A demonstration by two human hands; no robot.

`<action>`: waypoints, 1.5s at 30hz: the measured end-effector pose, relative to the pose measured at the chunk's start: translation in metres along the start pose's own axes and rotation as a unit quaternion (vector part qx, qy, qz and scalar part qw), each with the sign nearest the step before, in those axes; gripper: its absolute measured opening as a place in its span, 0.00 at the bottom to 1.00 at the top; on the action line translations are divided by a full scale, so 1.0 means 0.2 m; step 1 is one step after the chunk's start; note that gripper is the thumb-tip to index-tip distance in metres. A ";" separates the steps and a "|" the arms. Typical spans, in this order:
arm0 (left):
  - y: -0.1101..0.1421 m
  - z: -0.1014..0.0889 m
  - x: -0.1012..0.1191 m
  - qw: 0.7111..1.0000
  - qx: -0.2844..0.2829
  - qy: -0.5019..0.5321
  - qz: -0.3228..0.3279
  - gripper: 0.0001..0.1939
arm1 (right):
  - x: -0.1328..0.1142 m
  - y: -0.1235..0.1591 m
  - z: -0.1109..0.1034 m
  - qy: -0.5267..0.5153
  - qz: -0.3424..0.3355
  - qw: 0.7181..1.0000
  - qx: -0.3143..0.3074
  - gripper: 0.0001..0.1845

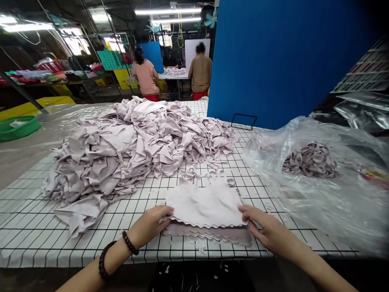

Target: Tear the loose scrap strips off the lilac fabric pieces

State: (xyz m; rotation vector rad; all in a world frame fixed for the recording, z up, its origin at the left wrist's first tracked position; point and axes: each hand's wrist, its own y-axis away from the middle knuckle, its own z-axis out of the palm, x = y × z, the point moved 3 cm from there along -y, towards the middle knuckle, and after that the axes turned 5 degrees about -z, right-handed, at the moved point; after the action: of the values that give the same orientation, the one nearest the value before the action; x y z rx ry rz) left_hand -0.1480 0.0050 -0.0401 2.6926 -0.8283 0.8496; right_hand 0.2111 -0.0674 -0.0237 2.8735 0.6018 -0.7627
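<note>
Between my pinching left fingers (166,210) and right fingers (247,212), the scalloped-hem camisole (203,200) wants even, gentle tension to lie flat.

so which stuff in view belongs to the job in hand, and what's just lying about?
In the job:
- top cloth, held by left hand and right hand
- cloth underneath
- pile, probably; similar cloth

Lying about, apparently:
- green basin
- blue board
- plastic bag, untouched; role unclear
</note>
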 end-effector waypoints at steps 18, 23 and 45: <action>-0.03 -0.02 0.30 0.984 0.075 -0.161 0.012 0.08 | -0.08 -0.10 -0.08 0.105 0.038 0.992 0.065 0.13; -0.33 0.21 0.59 0.993 0.037 -0.087 0.071 0.11 | 0.02 -0.67 -0.13 0.034 0.035 0.993 0.104 0.13; -0.70 0.40 0.40 0.989 0.039 0.138 -0.031 0.11 | 0.36 -1.10 -0.26 -0.536 0.111 0.834 0.066 0.08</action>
State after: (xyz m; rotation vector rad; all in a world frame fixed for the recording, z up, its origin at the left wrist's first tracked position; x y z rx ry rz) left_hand 0.0226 0.0572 -0.0620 2.5664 -0.6583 1.2264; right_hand 0.2034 0.1705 -0.0155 1.9910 0.0413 -2.1190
